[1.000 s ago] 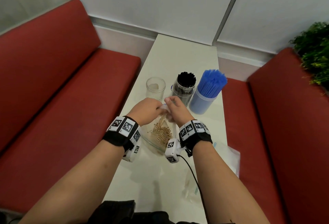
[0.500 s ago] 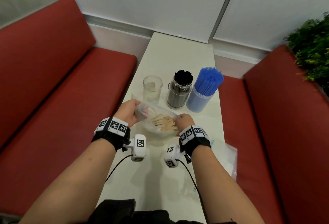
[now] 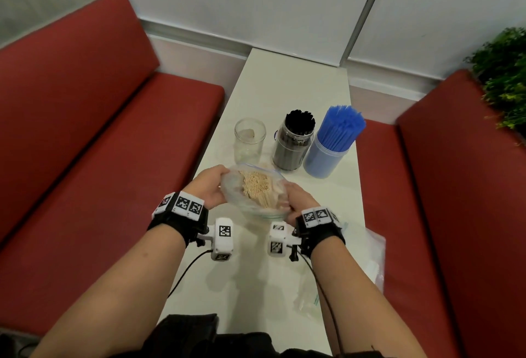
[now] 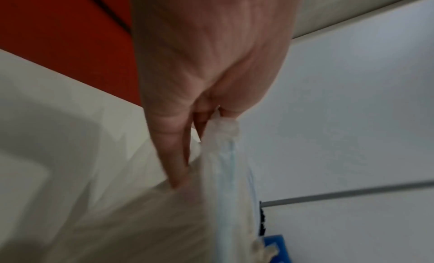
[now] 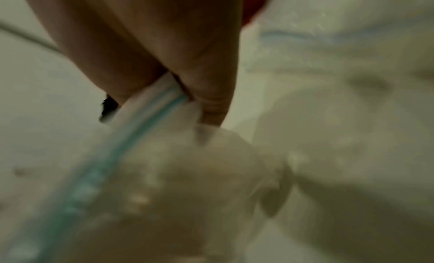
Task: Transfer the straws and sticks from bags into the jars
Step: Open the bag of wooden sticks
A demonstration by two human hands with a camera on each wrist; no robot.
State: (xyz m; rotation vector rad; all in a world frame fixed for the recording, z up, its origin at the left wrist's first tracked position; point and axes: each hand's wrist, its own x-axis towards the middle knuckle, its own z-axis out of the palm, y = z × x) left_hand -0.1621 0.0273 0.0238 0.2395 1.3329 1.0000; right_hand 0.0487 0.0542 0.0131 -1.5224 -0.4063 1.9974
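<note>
A clear zip bag full of pale wooden sticks is held above the white table, its mouth pulled wide. My left hand pinches the bag's left rim. My right hand pinches the right rim by the blue zip strip. Behind the bag stands a glass jar that holds almost nothing. To its right are a jar of black straws and a jar of blue straws.
Emptied clear bags lie on the table at the near right. Red bench seats flank the narrow table on both sides. A green plant is at the far right. White wall panels close off the far end.
My hands have drawn apart and pulled the bag's mouth open, so the stick ends now face up. The bag has turned from hanging below the hands to lying between them.
</note>
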